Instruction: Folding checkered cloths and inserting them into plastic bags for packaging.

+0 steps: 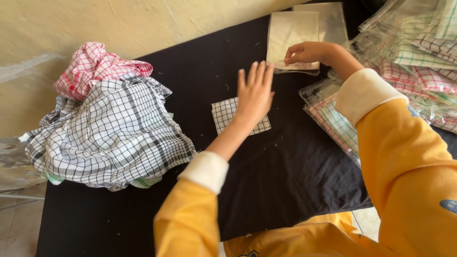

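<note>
The left hand (255, 93), fingers spread flat, is pressing 1 folded black-checked cloth (227, 115) on the black table (285, 176), while the right hand (308, 52) is pinching a clear bag (291, 33) beyond it, so bagging seems underway, needing the bag's mouth opened.

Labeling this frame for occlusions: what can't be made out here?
- Folded checked cloth, head view: its middle lies under the left hand.
- Stack of clear bags: the right hand covers its near edge; what the fingers grip is hidden.
- Packed cloths: cut off by the right edge.
- Cloth heap: lower layers buried.
</note>
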